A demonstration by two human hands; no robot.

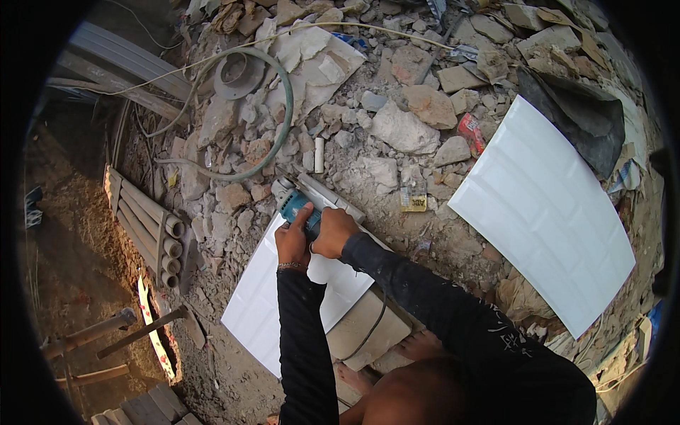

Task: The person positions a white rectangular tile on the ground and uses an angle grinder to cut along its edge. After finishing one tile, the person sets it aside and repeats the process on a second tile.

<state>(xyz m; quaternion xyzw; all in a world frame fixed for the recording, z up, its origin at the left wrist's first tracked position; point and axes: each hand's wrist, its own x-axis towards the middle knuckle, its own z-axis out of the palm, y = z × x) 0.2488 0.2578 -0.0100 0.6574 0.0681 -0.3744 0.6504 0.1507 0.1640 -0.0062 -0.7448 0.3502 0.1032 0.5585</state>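
Firstly, round, dull pipes (pixel 145 223) lie at left; next, one glossy white sheet (pixel 256 301). Near its far end, left hand (pixel 292 244) and right hand (pixel 335 232) are both closed around the teal grinder (pixel 292 205), its metal head beyond the fingers. Rightmost, an embossed sheet (pixel 545 212) bends.

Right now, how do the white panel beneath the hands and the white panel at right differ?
The left panel is partly hidden by the left hand and dark sleeve; the right panel lies clear of these. A teal power tool is held at the left panel's upper edge; none is at the right panel. Block-like relief shows plainly on the right panel, only faintly on the left panel. Both are white.
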